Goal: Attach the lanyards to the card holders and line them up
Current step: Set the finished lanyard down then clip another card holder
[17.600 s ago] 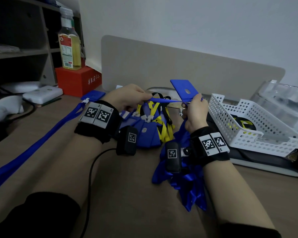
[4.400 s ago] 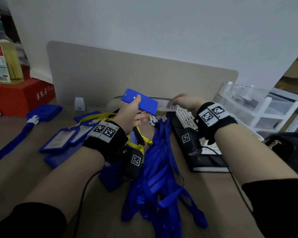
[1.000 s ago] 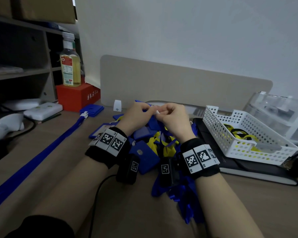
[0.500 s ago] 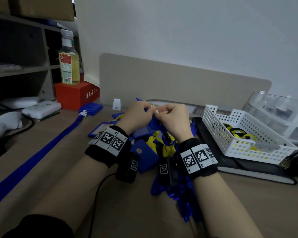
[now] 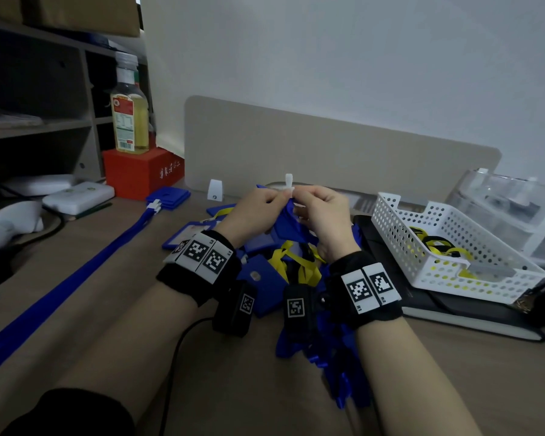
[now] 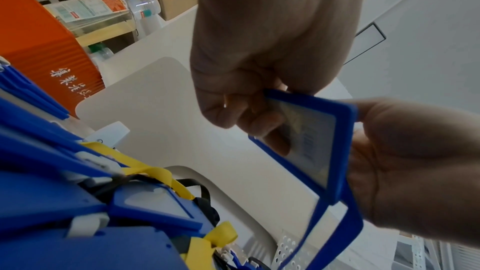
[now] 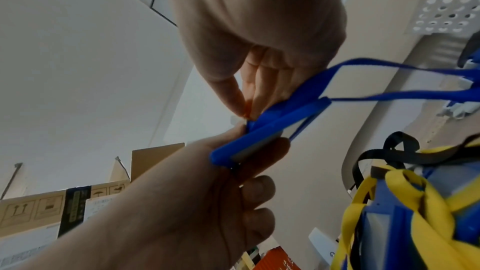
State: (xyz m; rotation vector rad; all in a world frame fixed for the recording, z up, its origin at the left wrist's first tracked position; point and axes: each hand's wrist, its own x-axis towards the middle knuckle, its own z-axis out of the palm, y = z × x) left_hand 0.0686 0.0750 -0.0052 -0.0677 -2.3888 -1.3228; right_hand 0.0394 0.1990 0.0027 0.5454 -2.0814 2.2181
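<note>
Hands: two up, meeting over the blue heap just left of the white basket.
Left hand: fingers curled round one blue card holder, thumb on one face, fingers on the other.
Right hand: thumb and forefinger pinched on a white clip at the holder's top edge; one blue lanyard runs off from there, though I can't tell if it's actually hooked in.
Holder count: one in my hands, one small stack of blue holders well left of the basket, and several loose ones in the heap I can't count reliably.
Lanyard count: one long blue strap stretched across the desk left of the heap, a tangle of blue ones in front of the basket, plus yellow lanyards mixed in, tangled too tightly to number.
Basket: yellow and black lanyards inside, uncounted.
Head view only: the clip poking up above my fingertips, and the whole desk layout.
Left wrist view only: the holder's clear window and the card in it.
Right wrist view only: the holder edge-on, and the lanyard splitting into two strands.
</note>
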